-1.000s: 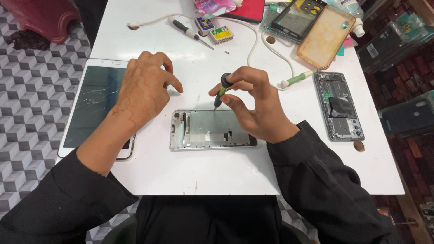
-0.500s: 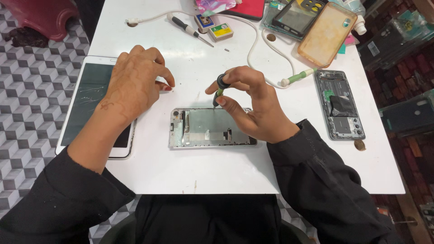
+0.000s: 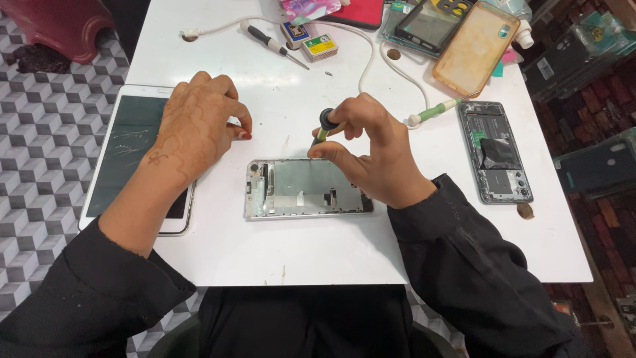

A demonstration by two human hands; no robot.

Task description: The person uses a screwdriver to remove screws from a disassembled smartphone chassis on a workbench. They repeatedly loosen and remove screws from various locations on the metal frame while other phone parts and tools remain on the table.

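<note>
**Small screwdriver held upright over an opened phone frame**

The right hand (image 3: 371,149) pinches a small green-and-black screwdriver (image 3: 324,126) between thumb and fingers (image 3: 331,151), closed tight around its shaft. The tool stands nearly upright, its tip pointing down at the top edge of the phone frame (image 3: 306,188); whether the tip touches the frame I cannot tell. The silver frame lies flat and lengthwise near the middle of the white surface (image 3: 278,245), a little toward the near edge.

The left hand (image 3: 199,126) rests palm down on the surface, fingers curled loosely with nothing in them, just left of the frame and half over a white tablet (image 3: 129,149) that lies along the left edge.

Toward the right edge lies an open phone body (image 3: 493,152), its insides facing up. At the far right corner sit a clear orange-tinted phone case (image 3: 474,50) and a dark case (image 3: 430,26) beside it. A larger black-handled screwdriver (image 3: 268,41) and a small yellow box (image 3: 320,48) lie near the far edge, with a white cable (image 3: 371,63) looping across toward the right hand.
</note>
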